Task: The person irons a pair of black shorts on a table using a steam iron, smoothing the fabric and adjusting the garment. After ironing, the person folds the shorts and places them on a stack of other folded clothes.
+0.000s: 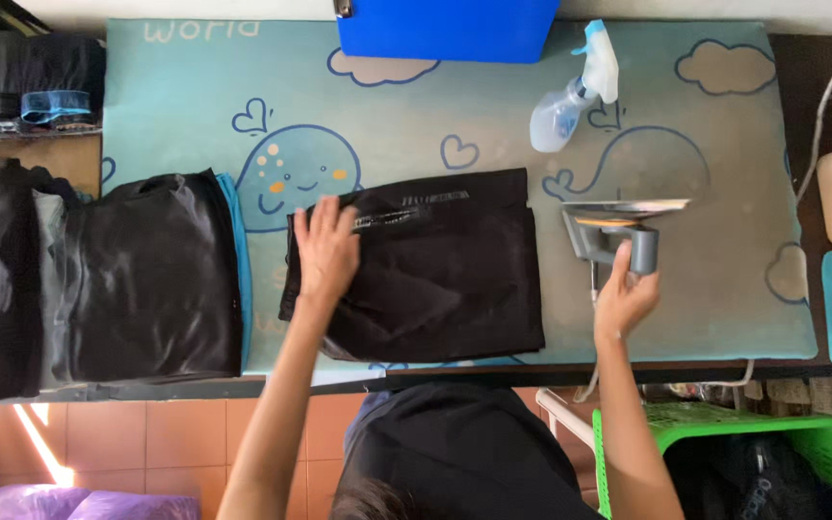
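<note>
A folded black garment lies in the middle of a light-blue padded ironing mat printed with whales and clouds. My left hand rests flat on the garment's left part, fingers spread. My right hand grips the grey handle of an iron, which stands upright on its heel on the mat just right of the garment.
A spray bottle lies on the mat behind the iron. A blue box sits at the far edge. Black folded clothes are stacked at the left. A green basket stands on the floor at the lower right.
</note>
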